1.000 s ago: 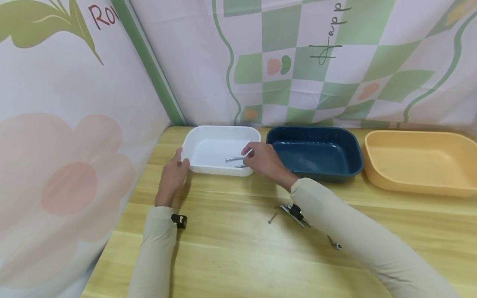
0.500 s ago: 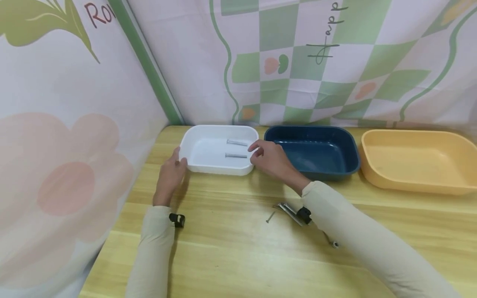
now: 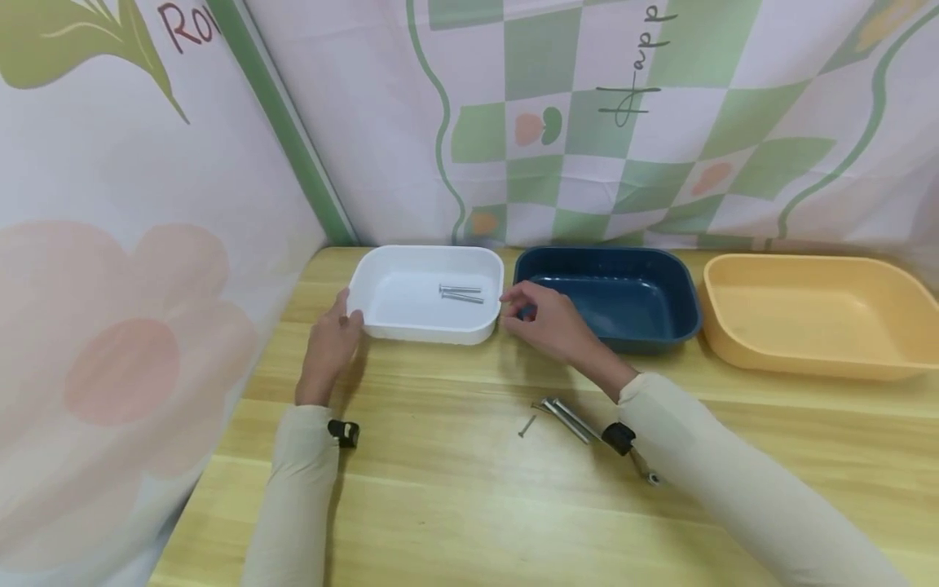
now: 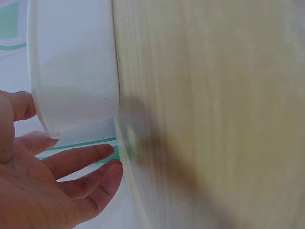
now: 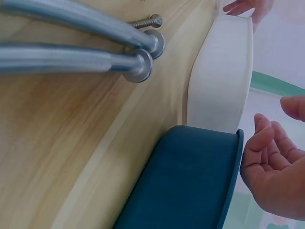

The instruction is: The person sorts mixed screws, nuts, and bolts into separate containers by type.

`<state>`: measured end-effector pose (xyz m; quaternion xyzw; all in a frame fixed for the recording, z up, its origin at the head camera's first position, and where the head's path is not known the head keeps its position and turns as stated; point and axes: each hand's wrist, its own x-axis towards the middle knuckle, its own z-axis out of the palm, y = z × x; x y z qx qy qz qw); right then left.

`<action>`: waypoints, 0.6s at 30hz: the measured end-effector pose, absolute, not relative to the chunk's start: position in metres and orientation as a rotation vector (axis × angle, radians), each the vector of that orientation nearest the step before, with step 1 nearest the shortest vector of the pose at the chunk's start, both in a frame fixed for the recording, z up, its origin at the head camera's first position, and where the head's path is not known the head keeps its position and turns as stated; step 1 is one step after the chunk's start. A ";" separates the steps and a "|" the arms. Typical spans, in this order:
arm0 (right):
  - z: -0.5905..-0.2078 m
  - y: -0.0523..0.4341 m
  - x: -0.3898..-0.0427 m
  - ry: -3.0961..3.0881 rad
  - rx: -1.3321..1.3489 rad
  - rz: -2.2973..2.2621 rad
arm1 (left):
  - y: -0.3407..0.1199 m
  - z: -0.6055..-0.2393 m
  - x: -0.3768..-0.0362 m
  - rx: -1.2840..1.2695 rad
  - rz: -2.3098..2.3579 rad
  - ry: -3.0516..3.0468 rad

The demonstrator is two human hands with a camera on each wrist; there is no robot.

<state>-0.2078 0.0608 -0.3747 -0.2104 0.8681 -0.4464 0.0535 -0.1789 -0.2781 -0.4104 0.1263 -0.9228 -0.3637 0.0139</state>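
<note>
Left hand (image 3: 328,346) rests relaxed fingers against white tray (image 3: 381,324) holding two bolts (image 3: 460,293); right hand (image 3: 546,322), loosely curled and empty, hovers at the rim — risk: a nudge slides the tray, rolling the bolts.

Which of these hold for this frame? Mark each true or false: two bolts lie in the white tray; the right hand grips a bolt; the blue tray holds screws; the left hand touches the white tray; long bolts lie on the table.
1. Two bolts lie in the white tray. True.
2. The right hand grips a bolt. False: its fingers are loose and hold nothing.
3. The blue tray holds screws. False: nothing shows inside it.
4. The left hand touches the white tray. True, at its left end.
5. Long bolts lie on the table. True, beside a small screw.
</note>
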 end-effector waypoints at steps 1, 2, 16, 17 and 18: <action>-0.374 0.062 -0.206 2.637 -0.646 -1.366 | -0.278 -0.410 -0.179 0.393 -1.130 -2.876; -0.373 0.063 -0.205 2.632 -0.650 -1.375 | -0.278 -0.410 -0.179 0.392 -1.126 -2.878; -0.370 0.082 -0.182 2.525 -0.658 -1.460 | -0.278 -0.409 -0.178 0.358 -1.123 -2.894; -0.370 0.084 -0.181 2.521 -0.656 -1.466 | -0.278 -0.409 -0.178 0.363 -1.127 -2.895; -0.370 0.086 -0.179 2.516 -0.651 -1.469 | -0.278 -0.409 -0.178 0.364 -1.131 -2.897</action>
